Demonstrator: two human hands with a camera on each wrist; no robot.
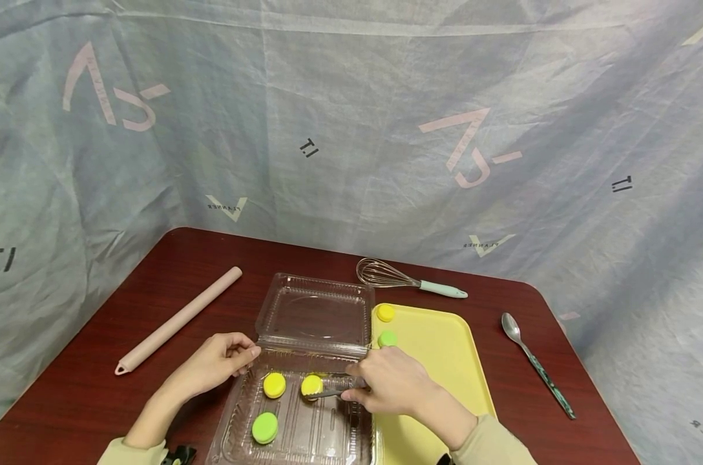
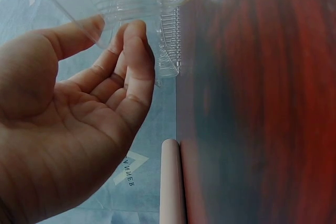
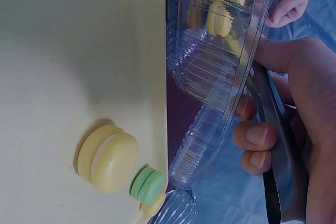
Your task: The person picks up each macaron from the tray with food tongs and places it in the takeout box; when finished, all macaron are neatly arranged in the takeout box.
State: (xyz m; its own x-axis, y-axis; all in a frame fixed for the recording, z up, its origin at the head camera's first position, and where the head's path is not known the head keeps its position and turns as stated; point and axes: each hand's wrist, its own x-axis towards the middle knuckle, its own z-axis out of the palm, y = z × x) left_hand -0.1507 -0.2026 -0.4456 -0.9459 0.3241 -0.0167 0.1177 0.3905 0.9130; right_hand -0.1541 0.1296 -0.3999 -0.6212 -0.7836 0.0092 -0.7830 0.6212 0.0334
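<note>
My right hand [image 1: 392, 381] grips dark metal tongs [image 3: 281, 145], which reach over the rim into an open clear plastic box [image 1: 328, 439]. Their tips are at a yellow macaron [image 1: 312, 385]; whether they still squeeze it I cannot tell. Beside it in the box lie another yellow macaron [image 1: 274, 385] and a green macaron [image 1: 265, 428]. At the box's left side, near the hinge, my left hand [image 1: 220, 361] holds the rim between thumb and bent fingers. The lid [image 1: 316, 313] lies folded back.
Right of the box is a yellow tray [image 1: 444, 349] with a green macaron [image 1: 388, 338] and yellow macarons [image 3: 110, 158]. A whisk [image 1: 409, 279] lies behind, a spoon [image 1: 537, 365] at the right, and a pink rolling pin [image 1: 179, 320] at the left.
</note>
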